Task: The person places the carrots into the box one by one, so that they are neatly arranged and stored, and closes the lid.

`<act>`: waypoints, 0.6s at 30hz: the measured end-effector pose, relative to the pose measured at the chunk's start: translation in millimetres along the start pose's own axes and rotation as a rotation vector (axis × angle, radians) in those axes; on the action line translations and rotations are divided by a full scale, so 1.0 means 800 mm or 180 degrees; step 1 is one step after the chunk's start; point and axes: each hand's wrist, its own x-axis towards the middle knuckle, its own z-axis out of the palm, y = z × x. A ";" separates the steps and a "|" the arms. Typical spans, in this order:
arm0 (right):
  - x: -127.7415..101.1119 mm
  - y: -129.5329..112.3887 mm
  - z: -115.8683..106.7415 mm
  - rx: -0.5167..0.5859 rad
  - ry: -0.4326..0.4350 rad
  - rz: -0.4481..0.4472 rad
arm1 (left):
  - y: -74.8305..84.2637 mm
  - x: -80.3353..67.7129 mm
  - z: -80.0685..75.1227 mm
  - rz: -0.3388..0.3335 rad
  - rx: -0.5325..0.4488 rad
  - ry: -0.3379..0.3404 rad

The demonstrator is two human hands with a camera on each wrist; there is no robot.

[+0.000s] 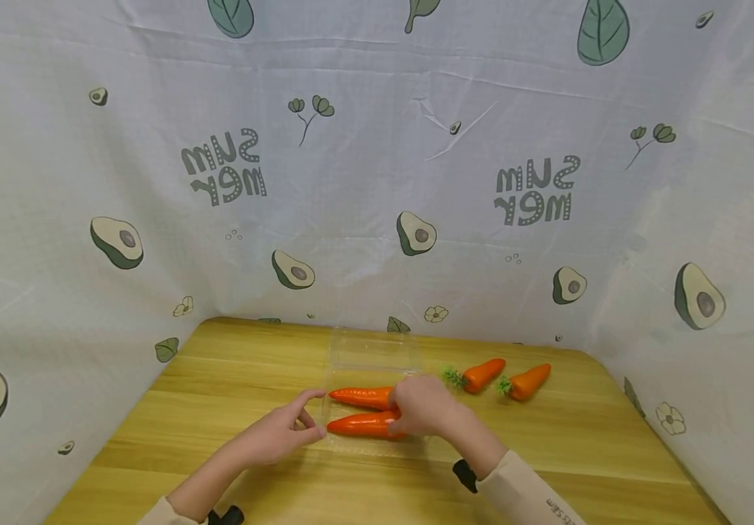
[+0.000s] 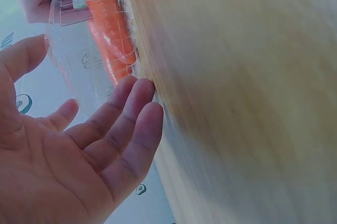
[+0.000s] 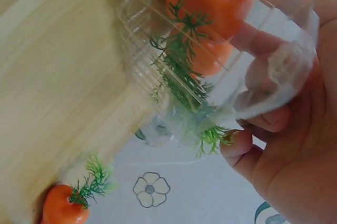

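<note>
A clear plastic box (image 1: 372, 446) lies on the wooden table (image 1: 232, 379) with its lid (image 1: 373, 350) open toward the back. Two orange carrots (image 1: 360, 397) lie side by side inside it. My right hand (image 1: 423, 405) covers the box's right end; in the right wrist view its fingers (image 3: 274, 121) curl round the plastic wall (image 3: 158, 39) beside the green carrot tops (image 3: 179, 71). My left hand (image 1: 311, 419) is open at the box's left end, with straight fingertips (image 2: 142, 97) against the clear box (image 2: 89, 66) at the table surface.
Two more carrots (image 1: 482, 374) (image 1: 528, 380) with green tops lie on the table to the right of the box; one of these carrots (image 3: 63, 205) shows in the right wrist view. An avocado-print cloth (image 1: 377, 182) walls in the table on the back and both sides.
</note>
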 end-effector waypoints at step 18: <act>0.003 0.002 0.006 -0.0072 0.0036 0.0085 | -0.002 0.001 -0.001 -0.0010 0.0035 -0.0002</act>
